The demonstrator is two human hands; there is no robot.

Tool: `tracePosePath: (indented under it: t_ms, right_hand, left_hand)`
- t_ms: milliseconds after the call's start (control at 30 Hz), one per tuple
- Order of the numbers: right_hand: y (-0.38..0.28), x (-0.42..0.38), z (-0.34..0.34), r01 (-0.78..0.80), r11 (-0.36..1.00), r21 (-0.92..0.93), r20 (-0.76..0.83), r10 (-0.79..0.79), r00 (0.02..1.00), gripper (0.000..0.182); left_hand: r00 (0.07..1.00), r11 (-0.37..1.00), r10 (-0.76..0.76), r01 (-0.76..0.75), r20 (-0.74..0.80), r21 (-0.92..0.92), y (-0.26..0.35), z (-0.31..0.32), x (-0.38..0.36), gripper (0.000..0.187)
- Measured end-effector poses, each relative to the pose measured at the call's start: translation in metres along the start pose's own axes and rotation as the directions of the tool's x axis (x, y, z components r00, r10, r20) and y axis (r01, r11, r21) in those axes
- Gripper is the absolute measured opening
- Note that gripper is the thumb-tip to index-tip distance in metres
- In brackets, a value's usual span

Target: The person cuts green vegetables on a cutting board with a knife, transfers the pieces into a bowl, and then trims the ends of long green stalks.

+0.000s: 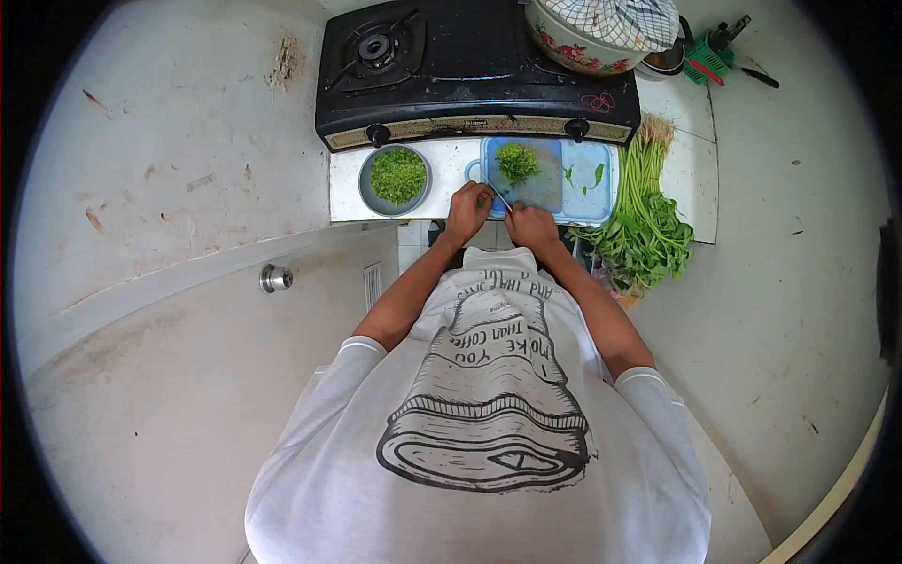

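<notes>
My right hand [532, 228] is closed around the handle of a knife [501, 195], at the front edge of a blue cutting board [550, 193]. The blade points up and to the left. Close to the blade's tip, my left hand [469, 212] has its fingers pressed together at the board's left front corner; what they hold, if anything, is too small to make out. A pile of chopped greens [516, 163] lies on the board beyond both hands. A grey bowl [364, 179] of finely chopped greens [397, 176] stands left of the board.
Behind the board is a black gas stove [460, 66] bearing a large flowered pot [587, 54] under a checked cloth [620, 21]. Bundled leafy greens [644, 230] hang over the counter's front edge at right. A green basket [707, 59] with utensils sits at the back right.
</notes>
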State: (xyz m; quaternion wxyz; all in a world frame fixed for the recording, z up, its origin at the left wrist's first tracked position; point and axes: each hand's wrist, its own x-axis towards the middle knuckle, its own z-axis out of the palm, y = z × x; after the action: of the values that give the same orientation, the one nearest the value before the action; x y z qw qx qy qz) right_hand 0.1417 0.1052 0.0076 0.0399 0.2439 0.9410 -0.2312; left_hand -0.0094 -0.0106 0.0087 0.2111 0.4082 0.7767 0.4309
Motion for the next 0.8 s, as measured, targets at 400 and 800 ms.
tracePosePath:
  t_ms: [400, 800]
  right_hand:
    - [-0.002, -0.008, -0.003, -0.010, 1.000, 0.011, 0.058, 0.010, 0.998, 0.038]
    - [0.002, -0.001, -0.002, -0.019, 1.000, 0.009, 0.038, 0.018, 0.999, 0.036]
  left_hand:
    - [1.000, 1.000, 0.003, -0.002, -0.018, 0.016, -0.008, 0.005, -0.001, 0.010]
    - [1.000, 1.000, 0.005, -0.005, 0.007, -0.001, -0.008, -0.001, -0.006, 0.015]
